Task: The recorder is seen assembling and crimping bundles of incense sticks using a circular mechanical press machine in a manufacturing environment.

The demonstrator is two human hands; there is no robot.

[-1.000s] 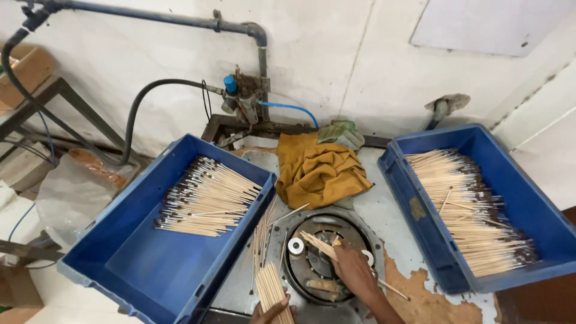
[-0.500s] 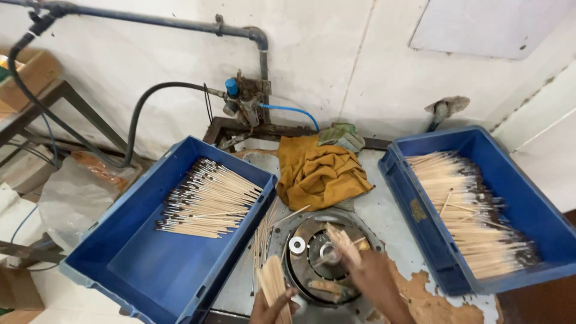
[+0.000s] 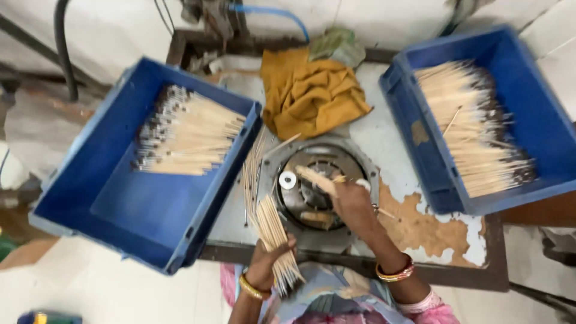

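Observation:
My left hand (image 3: 268, 259) grips a bundle of thin wooden sticks (image 3: 275, 234) at the table's near edge, the sticks fanning up and down from the fist. My right hand (image 3: 354, 207) reaches over a round metal machine plate (image 3: 324, 186) set in the table and holds a few sticks (image 3: 316, 178) pointing toward the plate's middle. More loose sticks (image 3: 252, 165) lie on the table just left of the plate.
A blue crate (image 3: 120, 204) on the left holds dark-tipped sticks (image 3: 189, 138). Another blue crate (image 3: 540, 78) on the right holds a larger pile of sticks (image 3: 474, 132). A mustard cloth (image 3: 312, 96) lies behind the plate. The table top (image 3: 420, 228) is white with worn brown patches.
The view has tilted down and closer to the table. My right hand has shifted over the plate with its sticks, and my left hand has risen into view with the bundle.

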